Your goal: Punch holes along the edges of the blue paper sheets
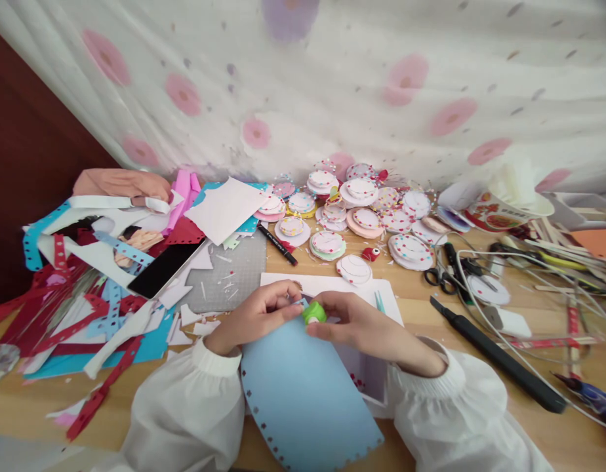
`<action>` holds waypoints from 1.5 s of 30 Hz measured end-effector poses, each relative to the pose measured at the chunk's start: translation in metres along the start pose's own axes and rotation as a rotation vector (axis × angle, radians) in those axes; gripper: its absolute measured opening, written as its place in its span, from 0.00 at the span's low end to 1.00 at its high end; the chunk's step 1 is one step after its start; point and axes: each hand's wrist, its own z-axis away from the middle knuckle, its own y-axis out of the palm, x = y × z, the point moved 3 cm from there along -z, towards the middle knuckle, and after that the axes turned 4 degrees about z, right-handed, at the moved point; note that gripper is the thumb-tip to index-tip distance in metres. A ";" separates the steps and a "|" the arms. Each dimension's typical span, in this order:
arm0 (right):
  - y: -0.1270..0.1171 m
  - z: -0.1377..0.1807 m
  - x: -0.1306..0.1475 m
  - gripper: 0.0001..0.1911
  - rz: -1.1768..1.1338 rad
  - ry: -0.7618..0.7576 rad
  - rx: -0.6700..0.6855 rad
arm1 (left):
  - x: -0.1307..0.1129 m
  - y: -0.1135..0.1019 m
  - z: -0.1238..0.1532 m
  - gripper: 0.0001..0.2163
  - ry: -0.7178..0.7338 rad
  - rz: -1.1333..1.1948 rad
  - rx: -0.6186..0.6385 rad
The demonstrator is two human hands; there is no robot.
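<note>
A light blue sheet of paper (307, 393) hangs toward me over the table's front, with small punched shapes along its left and lower edges. My left hand (266, 308) pinches its far edge, fingers closed. A small green craft punch (313, 313) sits at that same edge, gripped between the thumb and fingers of my right hand (355, 321). Whether the paper is inside the punch's slot cannot be made out. Under my hands lies a white sheet (278, 280), and a shallow box (374, 377) with small red bits is partly hidden by the blue paper.
Punched paper strips and scraps (111, 308) pile up at the left, with a phone (168, 265) on them. Several round decorated paper pieces (327, 242) crowd the back. Scissors (439, 280), a black craft knife (500, 357), a white cable and a paper bowl (504, 213) occupy the right.
</note>
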 end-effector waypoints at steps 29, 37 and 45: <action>-0.001 0.001 0.000 0.14 -0.029 0.022 -0.009 | -0.006 -0.002 0.002 0.09 0.046 -0.156 -0.047; 0.003 0.001 0.002 0.13 -0.003 0.006 -0.089 | -0.011 -0.001 0.004 0.08 0.104 -0.204 -0.069; 0.003 0.003 0.008 0.14 0.086 -0.046 -0.136 | -0.011 -0.003 0.007 0.06 0.112 -0.168 -0.101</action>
